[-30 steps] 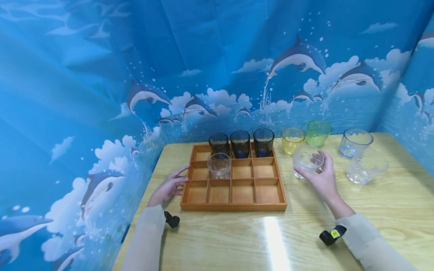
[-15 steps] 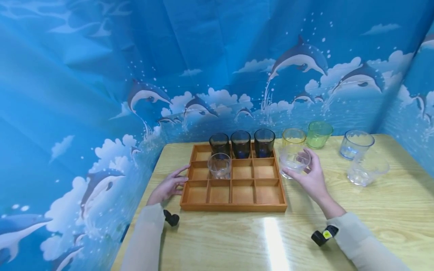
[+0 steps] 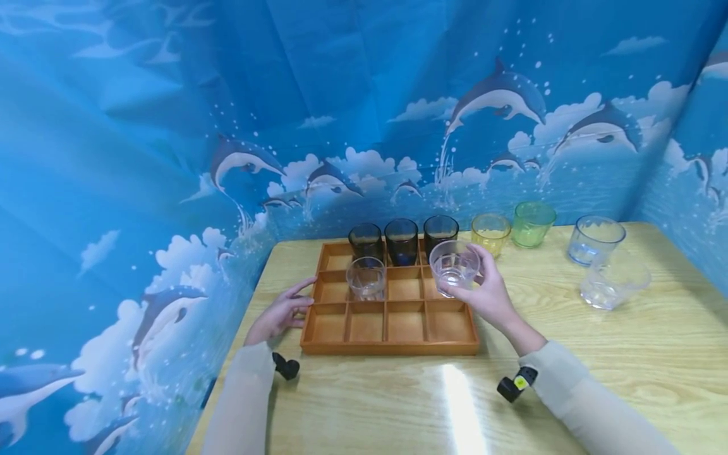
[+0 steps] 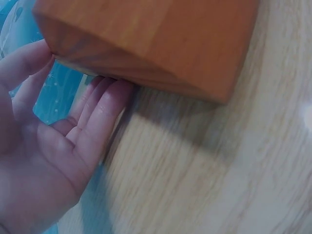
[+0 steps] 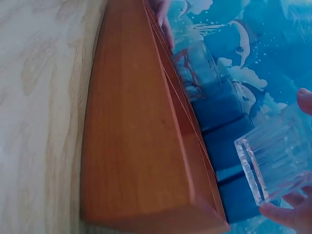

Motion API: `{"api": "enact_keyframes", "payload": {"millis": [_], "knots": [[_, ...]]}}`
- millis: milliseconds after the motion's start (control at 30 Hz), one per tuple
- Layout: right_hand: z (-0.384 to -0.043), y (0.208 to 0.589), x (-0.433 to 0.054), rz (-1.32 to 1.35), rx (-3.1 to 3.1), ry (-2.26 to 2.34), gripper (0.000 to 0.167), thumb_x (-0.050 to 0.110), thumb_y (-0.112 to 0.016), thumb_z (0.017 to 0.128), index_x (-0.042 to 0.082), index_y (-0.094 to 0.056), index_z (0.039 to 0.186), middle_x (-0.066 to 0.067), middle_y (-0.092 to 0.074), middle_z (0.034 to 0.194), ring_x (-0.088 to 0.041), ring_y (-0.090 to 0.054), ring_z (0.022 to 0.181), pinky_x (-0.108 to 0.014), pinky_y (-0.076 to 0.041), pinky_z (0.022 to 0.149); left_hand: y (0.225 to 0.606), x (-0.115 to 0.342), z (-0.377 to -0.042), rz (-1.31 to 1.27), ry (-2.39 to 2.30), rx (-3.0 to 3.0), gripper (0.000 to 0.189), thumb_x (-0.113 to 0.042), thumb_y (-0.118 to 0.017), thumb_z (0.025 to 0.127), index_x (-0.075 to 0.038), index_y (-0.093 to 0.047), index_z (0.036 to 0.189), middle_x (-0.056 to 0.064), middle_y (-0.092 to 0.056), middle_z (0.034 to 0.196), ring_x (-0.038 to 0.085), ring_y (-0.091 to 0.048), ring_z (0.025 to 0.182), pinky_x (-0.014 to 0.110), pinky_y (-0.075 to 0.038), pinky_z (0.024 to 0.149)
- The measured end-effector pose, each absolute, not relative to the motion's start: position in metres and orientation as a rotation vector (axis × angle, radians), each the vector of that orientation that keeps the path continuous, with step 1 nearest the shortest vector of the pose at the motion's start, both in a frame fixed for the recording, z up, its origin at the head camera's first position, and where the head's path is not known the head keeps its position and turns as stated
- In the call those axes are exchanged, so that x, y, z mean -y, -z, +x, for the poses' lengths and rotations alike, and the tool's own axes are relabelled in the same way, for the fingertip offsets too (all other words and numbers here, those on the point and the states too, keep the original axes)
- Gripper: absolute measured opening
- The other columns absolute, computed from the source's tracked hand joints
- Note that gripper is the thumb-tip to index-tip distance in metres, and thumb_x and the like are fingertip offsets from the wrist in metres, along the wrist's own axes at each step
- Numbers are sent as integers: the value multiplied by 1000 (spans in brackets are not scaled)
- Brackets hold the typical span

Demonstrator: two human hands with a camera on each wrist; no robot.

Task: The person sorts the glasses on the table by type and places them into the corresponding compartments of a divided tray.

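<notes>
My right hand [image 3: 489,291] grips a clear glass [image 3: 454,268] by its sides, held over the right end of the wooden compartment tray [image 3: 392,347]. In the right wrist view the same glass [image 5: 275,158] hangs above the tray wall [image 5: 131,122], its thick base showing. Fingers of my left hand [image 3: 281,314] touch the tray's left side. The left wrist view shows that hand [image 4: 58,146] with its fingertips at the tray's wooden wall [image 4: 146,44]. Another clear glass [image 3: 366,281] stands in the middle row, second compartment from the left. Three dark glasses [image 3: 401,243] stand along the back row.
Right of the tray, a yellow glass [image 3: 490,232], a green glass [image 3: 533,225] and a blue glass [image 3: 595,241] stand at the table's back. A clear glass [image 3: 611,284] lies tilted before the blue one. A dolphin-printed curtain [image 3: 341,95] hangs behind the table [image 3: 370,404].
My right hand has carried the clear glass leftward from the table to over the tray's right end. The left hand has stayed at the tray's left side.
</notes>
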State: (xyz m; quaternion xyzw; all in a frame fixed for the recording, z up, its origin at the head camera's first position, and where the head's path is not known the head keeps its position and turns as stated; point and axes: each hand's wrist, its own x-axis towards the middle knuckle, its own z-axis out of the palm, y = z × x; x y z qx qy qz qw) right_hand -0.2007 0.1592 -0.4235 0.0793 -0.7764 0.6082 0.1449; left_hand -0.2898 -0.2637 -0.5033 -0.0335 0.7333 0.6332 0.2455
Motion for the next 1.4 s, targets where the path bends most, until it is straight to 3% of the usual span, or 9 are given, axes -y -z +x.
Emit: {"api": "enact_keyframes", "payload": {"millis": [233,367,567,800,1100,1400], "knots": [[-220,449,-148,291,2287,-1765,89,11,-85,64,4,-32,135,-19,-44,126,-37,-46,111,-50,-44,87,503,264,-288,-107,-1749,-1997,50,-19,-58,91,-38,-46,135,10,-43,121,14,-46,70,30,-46,54],[-229,456,-142,322,2279,-1771,89,14,-87,62,7,-33,133,-16,-46,124,-34,-48,110,-48,-43,89,505,263,-290,-107,-1752,-1998,50,-20,-59,91,-38,-46,135,10,-44,120,14,-48,71,31,-46,56],[-234,454,-129,328,2267,-1810,88,15,-85,65,3,-32,134,-18,-45,125,-35,-48,110,-48,-42,89,505,265,-289,-75,-1749,-1993,53,-19,-57,92,-35,-40,140,11,-42,118,13,-46,70,29,-45,55],[-230,434,-114,321,2307,-1849,84,8,-81,69,-2,-28,133,-26,-41,125,-41,-45,113,-49,-38,93,485,260,-281,-26,-1724,-1942,57,-15,-53,94,-28,-31,146,14,-37,133,17,-49,79,32,-47,61],[-233,431,-106,410,2319,-1860,80,6,-80,71,-6,-30,133,-29,-41,125,-44,-43,114,-51,-38,92,487,257,-281,-25,-1751,-1931,56,-14,-50,96,-28,-30,146,18,-38,130,15,-50,75,33,-46,61],[-236,439,-101,420,2360,-1798,82,7,-81,70,-4,-31,134,-27,-43,127,-43,-45,114,-52,-39,91,505,258,-287,-78,-1782,-2004,52,-15,-54,93,-34,-41,140,14,-44,120,14,-50,73,32,-45,59]]}}
